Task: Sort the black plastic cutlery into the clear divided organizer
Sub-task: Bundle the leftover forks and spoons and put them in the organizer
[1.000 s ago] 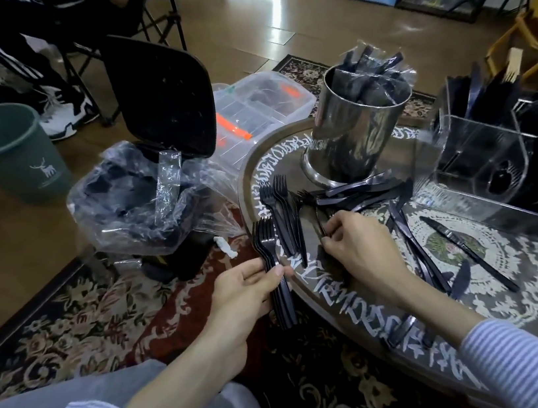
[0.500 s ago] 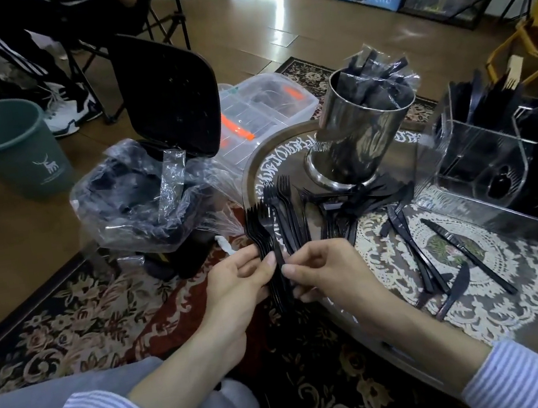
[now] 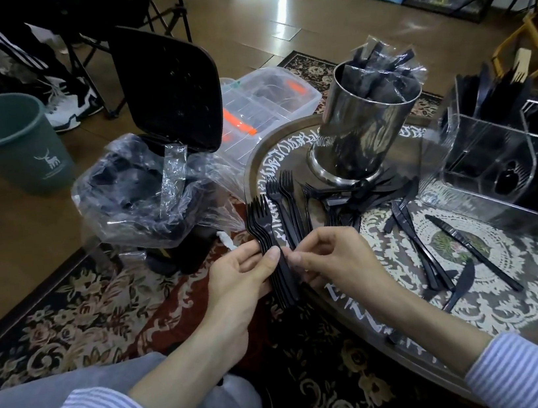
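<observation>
My left hand [image 3: 240, 278] grips a stacked bundle of black plastic forks [image 3: 267, 238] at the table's near left edge, tines pointing away. My right hand [image 3: 334, 257] pinches the same bundle at the handles, thumb against the left thumb. More loose forks [image 3: 285, 198] lie on the glass table just beyond. Black knives [image 3: 471, 251] lie scattered on the lace doily to the right. The clear divided organizer [image 3: 495, 151] stands at the far right with black cutlery upright in its back compartments.
A shiny steel canister [image 3: 364, 131] of wrapped cutlery stands mid-table. On the floor to the left are a black pedal bin with a plastic liner [image 3: 152, 192], a clear storage box [image 3: 268, 107] and a green waste basket [image 3: 10, 143]. A seated person's legs [image 3: 15, 56] are behind.
My right hand left the loose cutlery on the table and came left to the fork bundle, joining my left hand. The bundle has been lifted slightly.
</observation>
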